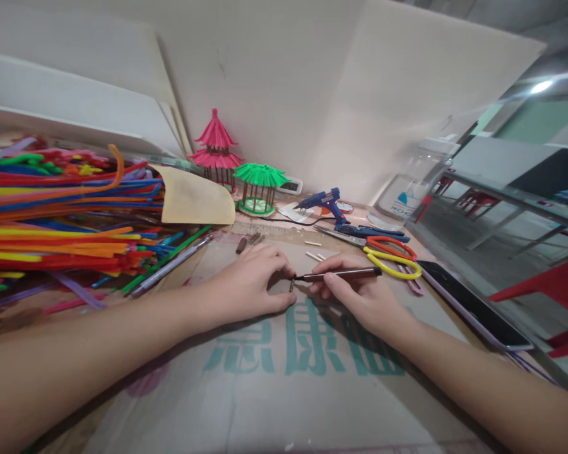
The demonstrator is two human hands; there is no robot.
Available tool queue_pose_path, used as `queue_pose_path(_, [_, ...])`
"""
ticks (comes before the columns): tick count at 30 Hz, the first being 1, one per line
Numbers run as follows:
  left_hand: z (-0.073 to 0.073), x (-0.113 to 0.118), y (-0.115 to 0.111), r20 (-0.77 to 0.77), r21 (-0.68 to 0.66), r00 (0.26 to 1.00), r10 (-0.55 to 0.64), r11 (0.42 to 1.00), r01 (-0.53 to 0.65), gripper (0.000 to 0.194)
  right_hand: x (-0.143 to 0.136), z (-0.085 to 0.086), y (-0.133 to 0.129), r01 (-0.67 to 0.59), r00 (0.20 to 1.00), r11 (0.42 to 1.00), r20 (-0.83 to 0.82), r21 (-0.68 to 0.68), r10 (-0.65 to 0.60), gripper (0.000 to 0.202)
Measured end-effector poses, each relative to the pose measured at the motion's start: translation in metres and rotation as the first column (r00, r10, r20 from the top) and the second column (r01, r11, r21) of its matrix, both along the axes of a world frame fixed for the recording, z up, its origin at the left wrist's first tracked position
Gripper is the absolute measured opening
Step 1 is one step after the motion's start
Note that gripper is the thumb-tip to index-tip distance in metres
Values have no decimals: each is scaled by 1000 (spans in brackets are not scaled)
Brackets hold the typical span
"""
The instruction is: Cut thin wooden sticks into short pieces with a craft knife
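Observation:
My right hand [355,287] is closed round a dark brown marker pen [345,273], its tip pointing left. Between the thumb and forefinger of my left hand [250,284] is a short small stick [291,285], held on the work sheet [284,403] with green printed characters. The pen tip meets the top end of this stick. Two pale sticks [315,256] lie just beyond my right hand, with another pale piece [313,243] farther back. Behind my left hand are a brown cap [241,245] and several short brown sticks [254,239].
Colourful pipe cleaners [66,208] fill the left side. Pink [215,151] and green [260,176] pavilion models stand behind, near a blue glue gun [326,200]. To the right are scissors [392,255], a clear bottle [402,189] and a phone [473,306].

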State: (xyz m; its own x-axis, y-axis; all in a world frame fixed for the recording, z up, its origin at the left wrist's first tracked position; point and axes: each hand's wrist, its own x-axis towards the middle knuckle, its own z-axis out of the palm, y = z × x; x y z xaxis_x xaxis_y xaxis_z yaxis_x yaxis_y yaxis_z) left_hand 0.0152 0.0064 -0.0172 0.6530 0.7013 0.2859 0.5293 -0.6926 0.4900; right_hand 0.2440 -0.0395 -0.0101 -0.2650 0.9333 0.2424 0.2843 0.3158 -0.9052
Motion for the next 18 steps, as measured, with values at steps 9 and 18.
queue_pose_path(9, [3,-1,3,-48,-17,999,-13,1000,13,25,-2,0,3,-11,1000,998,-3,-63,11,15])
queue_pose_path(18, [11,-4,-4,-97,171,995,-7,985,23,16,-3,-1,2,-10,999,990,-48,-142,4,17])
